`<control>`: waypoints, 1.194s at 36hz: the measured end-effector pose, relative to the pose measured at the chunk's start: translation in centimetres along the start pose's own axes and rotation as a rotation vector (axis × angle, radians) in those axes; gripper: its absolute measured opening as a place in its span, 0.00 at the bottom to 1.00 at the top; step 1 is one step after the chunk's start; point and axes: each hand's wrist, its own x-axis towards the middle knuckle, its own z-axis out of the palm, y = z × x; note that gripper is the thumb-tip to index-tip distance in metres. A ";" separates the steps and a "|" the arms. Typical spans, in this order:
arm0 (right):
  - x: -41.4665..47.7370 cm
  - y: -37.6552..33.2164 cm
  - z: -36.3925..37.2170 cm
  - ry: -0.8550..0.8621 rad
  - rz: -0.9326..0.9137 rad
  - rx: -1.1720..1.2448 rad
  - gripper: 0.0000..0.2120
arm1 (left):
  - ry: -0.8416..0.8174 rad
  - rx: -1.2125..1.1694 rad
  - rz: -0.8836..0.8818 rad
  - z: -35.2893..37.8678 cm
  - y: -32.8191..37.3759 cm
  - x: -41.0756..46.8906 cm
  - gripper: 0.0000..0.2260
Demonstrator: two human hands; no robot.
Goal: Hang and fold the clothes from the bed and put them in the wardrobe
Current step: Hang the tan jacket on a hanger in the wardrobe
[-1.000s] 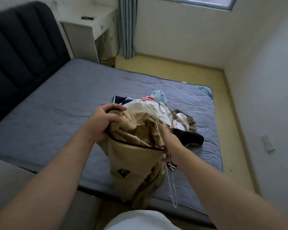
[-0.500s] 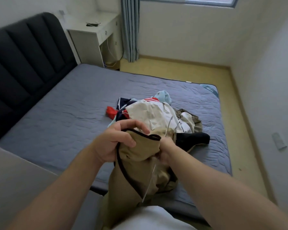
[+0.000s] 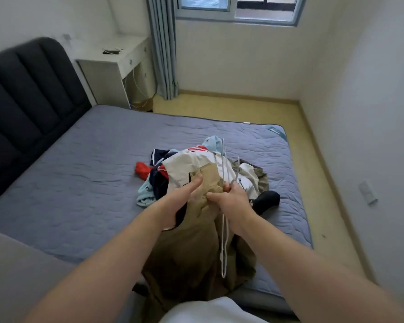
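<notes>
Left hand (image 3: 179, 202), right hand (image 3: 234, 201) — garment (image 3: 191, 248) between

We are in a home bedroom. We see a bed (image 3: 84, 173) with a dark padded headboard (image 3: 28, 94), a white desk (image 3: 117, 66) beside it, and a curtain (image 3: 162, 47) at the window (image 3: 238, 8).
</notes>
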 end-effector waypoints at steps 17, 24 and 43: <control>-5.5 -4.1 -9.4 0.243 -0.219 0.109 0.08 | 0.036 0.697 0.538 11.5 9.2 0.4 0.07; -8.3 -3.3 -12.9 0.461 -0.224 0.176 0.29 | 0.031 1.639 0.789 14.8 11.6 1.7 0.16; -13.4 -2.0 -12.9 0.651 -0.210 -0.037 0.27 | 0.461 1.538 1.281 19.3 18.0 1.8 0.07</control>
